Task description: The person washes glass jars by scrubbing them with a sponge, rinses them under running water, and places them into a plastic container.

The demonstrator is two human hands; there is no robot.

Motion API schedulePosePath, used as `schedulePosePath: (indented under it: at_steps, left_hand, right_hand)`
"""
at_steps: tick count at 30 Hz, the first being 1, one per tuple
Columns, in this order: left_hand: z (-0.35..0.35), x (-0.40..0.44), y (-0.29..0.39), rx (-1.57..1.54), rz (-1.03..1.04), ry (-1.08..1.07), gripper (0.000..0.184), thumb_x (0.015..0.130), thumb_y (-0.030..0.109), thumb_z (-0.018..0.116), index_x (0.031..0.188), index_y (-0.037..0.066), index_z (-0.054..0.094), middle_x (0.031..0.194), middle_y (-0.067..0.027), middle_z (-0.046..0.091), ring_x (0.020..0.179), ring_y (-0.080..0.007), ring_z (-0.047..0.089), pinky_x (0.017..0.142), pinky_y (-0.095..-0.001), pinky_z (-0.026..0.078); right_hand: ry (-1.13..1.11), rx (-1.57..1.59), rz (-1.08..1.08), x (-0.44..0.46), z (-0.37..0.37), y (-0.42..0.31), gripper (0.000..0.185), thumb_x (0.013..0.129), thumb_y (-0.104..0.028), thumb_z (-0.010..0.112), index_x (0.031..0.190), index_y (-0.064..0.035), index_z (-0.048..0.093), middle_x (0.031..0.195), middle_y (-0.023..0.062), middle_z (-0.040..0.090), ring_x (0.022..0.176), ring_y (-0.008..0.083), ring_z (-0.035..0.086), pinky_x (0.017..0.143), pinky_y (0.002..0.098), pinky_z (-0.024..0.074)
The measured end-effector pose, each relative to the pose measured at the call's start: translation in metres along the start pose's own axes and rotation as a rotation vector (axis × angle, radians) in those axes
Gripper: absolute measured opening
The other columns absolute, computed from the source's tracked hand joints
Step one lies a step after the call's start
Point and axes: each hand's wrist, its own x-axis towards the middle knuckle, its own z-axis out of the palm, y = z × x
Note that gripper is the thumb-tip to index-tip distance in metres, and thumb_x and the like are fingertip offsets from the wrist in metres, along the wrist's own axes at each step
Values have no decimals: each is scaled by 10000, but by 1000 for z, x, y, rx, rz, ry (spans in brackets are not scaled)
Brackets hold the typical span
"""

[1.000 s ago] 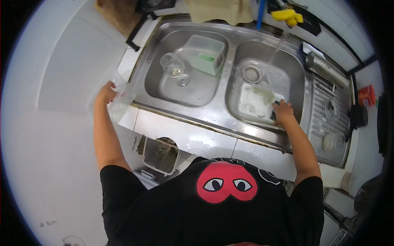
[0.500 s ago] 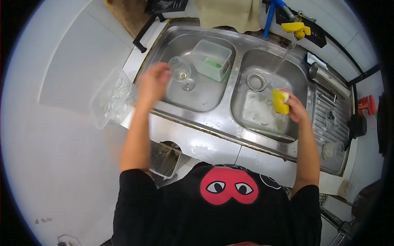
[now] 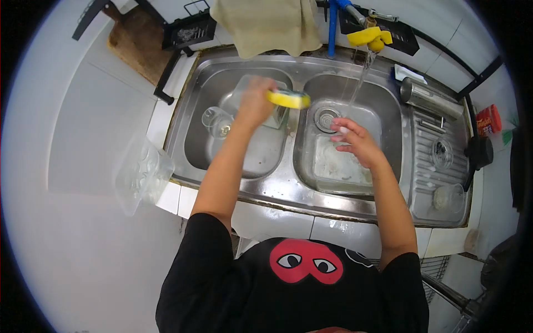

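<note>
My left hand (image 3: pixel 256 102), slightly blurred, grips a yellow sponge (image 3: pixel 288 99) with a dark scouring side above the divider between the two basins. Over the right basin (image 3: pixel 391 127), my right hand (image 3: pixel 357 142) has its fingers apart and holds nothing. Beneath it a clear rectangular container (image 3: pixel 338 166) lies in the basin, with whitish liquid in it. In the left basin (image 3: pixel 194 139) are small clear cups (image 3: pixel 215 121) and a clear box (image 3: pixel 275 117), partly hidden by my left hand. Water runs from the faucet (image 3: pixel 371 36) into the right basin.
A clear tub of clear items (image 3: pixel 145 171) stands at the left counter edge. On the drainboard (image 3: pixel 416 161) are a round clear dish (image 3: pixel 441 154), a clear container (image 3: pixel 448 198) and a metal cylinder (image 3: pixel 430 99). A cloth (image 3: pixel 266 25) and a wooden board (image 3: pixel 141 44) are behind.
The sponge has passed from my right hand to my left. My left hand has moved right from the small cups to the divider. My right hand's fingers have opened. The view has shifted.
</note>
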Motion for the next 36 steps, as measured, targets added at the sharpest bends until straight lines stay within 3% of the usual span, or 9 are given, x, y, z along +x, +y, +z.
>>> schedulePosePath:
  at_steps: [3, 11, 15, 18, 27, 30, 34, 35, 36]
  left_hand:
    - [13, 7, -57, -5, -48, 1, 383, 640, -109, 479, 935, 96, 611, 969, -159, 582, 935, -338, 543, 826, -359, 438]
    - [99, 27, -166, 566, -151, -913, 269, 680, 67, 535, 918, 89, 659, 941, -165, 619, 893, -335, 584, 753, -384, 475]
    - [119, 35, -149, 517, -107, -1167, 343, 699, 160, 542, 1009, 28, 609, 993, -167, 612, 854, -332, 600, 723, -382, 486]
    - [110, 53, -98, 318, -452, -1478, 443, 724, 172, 537, 1133, 1, 514, 1117, -176, 550, 803, -302, 595, 727, -378, 482]
    - [108, 38, -123, -481, -952, -1517, 679, 718, 122, 637, 1293, 100, 277, 846, -94, 524, 572, -178, 521, 492, -333, 464]
    - [116, 34, -121, -303, -824, -1588, 549, 704, 207, 670, 1183, 83, 432, 716, -68, 511, 574, -178, 533, 513, -319, 471]
    - [117, 34, -113, 687, 9, -1557, 383, 645, 226, 708, 950, 21, 601, 813, -163, 633, 739, -297, 621, 630, -370, 500]
    - [151, 5, -187, 673, -18, -1146, 409, 606, 182, 707, 968, 16, 614, 943, -186, 628, 840, -317, 622, 701, -387, 498]
    - [156, -5, -197, 692, -75, -1080, 387, 602, 169, 702, 947, 14, 623, 933, -176, 632, 853, -309, 621, 719, -382, 496]
  right_hand:
    - [30, -5, 37, -11, -17, -1, 303, 883, -203, 465, 1173, -120, 491, 1065, 38, 561, 903, 147, 559, 757, 277, 449]
    - [129, -222, 71, -42, -54, 0, 284, 888, -183, 454, 1155, -100, 505, 1032, 45, 574, 866, 126, 560, 734, 254, 439]
    - [190, -234, 98, -55, -58, -3, 281, 872, -165, 480, 1141, -90, 511, 1018, 46, 579, 851, 121, 558, 731, 254, 434]
    - [207, -248, 108, -64, -66, 2, 282, 861, -153, 493, 1135, -85, 512, 1008, 47, 581, 845, 120, 556, 728, 257, 430]
    - [221, -287, 119, -51, -74, 15, 276, 845, -108, 474, 1115, -66, 519, 972, 39, 583, 836, 114, 542, 721, 250, 421]
    - [214, -314, 114, -48, -73, 15, 277, 835, -105, 489, 1106, -63, 526, 955, 34, 580, 808, 107, 531, 720, 245, 418]
    - [204, -384, 62, -41, -74, 14, 275, 819, -103, 509, 1089, -61, 540, 929, 37, 580, 787, 107, 524, 711, 243, 421]
    - [192, -424, 24, -40, -76, 17, 273, 815, -104, 513, 1083, -58, 545, 922, 40, 581, 784, 107, 524, 706, 243, 424]
    - [199, -469, 11, -38, -77, 21, 272, 812, -107, 516, 1077, -55, 549, 914, 49, 582, 785, 112, 527, 706, 246, 427]
